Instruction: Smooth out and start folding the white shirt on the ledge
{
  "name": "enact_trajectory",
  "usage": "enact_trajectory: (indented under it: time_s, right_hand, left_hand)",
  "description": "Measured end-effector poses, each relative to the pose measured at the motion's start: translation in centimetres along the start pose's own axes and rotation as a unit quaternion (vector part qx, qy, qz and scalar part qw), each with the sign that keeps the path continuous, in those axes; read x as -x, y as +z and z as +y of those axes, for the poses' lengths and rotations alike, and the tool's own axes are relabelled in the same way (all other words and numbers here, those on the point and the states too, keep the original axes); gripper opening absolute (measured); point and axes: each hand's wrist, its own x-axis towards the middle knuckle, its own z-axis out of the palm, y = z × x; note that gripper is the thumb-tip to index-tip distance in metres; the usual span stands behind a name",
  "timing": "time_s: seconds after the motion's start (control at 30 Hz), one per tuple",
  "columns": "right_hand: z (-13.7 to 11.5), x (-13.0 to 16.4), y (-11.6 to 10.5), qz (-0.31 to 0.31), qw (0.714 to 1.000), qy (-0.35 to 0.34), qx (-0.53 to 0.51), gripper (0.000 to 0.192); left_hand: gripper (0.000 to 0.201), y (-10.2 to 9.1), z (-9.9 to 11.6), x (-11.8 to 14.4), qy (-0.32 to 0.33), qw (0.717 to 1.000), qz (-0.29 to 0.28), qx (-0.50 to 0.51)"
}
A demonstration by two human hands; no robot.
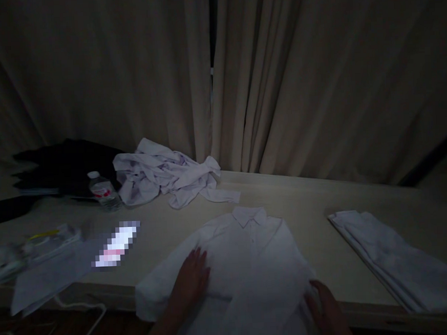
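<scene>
Shirt [244, 254], white and collar-up toward 12 o'clock, lies flat at the counter's [313, 218] near edge. Left hand [193, 281] presses open-palmed on its 9 o'clock side, grip wide and holding nothing. Right hand [325, 308] pinches the fabric at 4 o'clock. A water bottle [104, 191] and crumpled clothes [165, 177] sit toward 10 o'clock; folded shirts [388, 257] lie at 3 o'clock.
</scene>
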Motion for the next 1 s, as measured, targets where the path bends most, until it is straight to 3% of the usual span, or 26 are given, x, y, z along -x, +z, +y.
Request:
enact_trajectory:
  time_s: [0.1, 0.2, 0.4, 0.6, 0.77, 0.87, 0.93, 1.0]
  right_hand:
    - [-3.4, -5.4, 2.1, 0.013, 0.998, -0.046, 0.046, 0.064]
    - [-5.5, -8.9, 4.3, -0.009, 0.990, -0.085, 0.115, 0.064]
    - [-4.8, -11.1, 8.4, -0.061, 0.975, -0.105, 0.187, 0.070]
    - [-5.9, -13.9, 9.2, -0.072, 0.974, -0.106, 0.189, 0.068]
    - [-7.6, -16.6, 9.0, -0.072, 0.978, -0.093, 0.170, 0.066]
    - [-6.9, -15.2, 7.4, -0.029, 0.989, -0.103, 0.102, 0.064]
    - [-5.2, -12.0, 5.6, 0.007, 0.996, -0.090, 0.024, 0.064]
    - [-2.8, -7.1, 3.4, 0.020, 0.998, -0.016, -0.055, 0.067]
  left_hand:
    - [0.060, 0.9, 1.5, -4.2, 0.012, 0.999, -0.016, -0.044]
    - [0.063, 2.2, 1.8, -6.1, -0.014, 0.998, -0.048, -0.045]
    - [0.080, 4.3, -0.7, -6.9, -0.054, 0.994, -0.064, -0.067]
    - [0.098, 4.5, -2.8, -10.1, -0.071, 0.992, -0.071, -0.080]
    - [0.098, 3.4, -2.0, -13.7, -0.065, 0.992, -0.084, -0.066]
    - [0.082, 2.2, -1.4, -11.2, -0.063, 0.997, -0.031, -0.029]
    - [0.067, 1.3, -1.7, -6.3, -0.088, 0.995, 0.009, 0.038]
    - [0.060, 0.5, -2.8, 0.1, -0.149, 0.978, 0.004, 0.145]
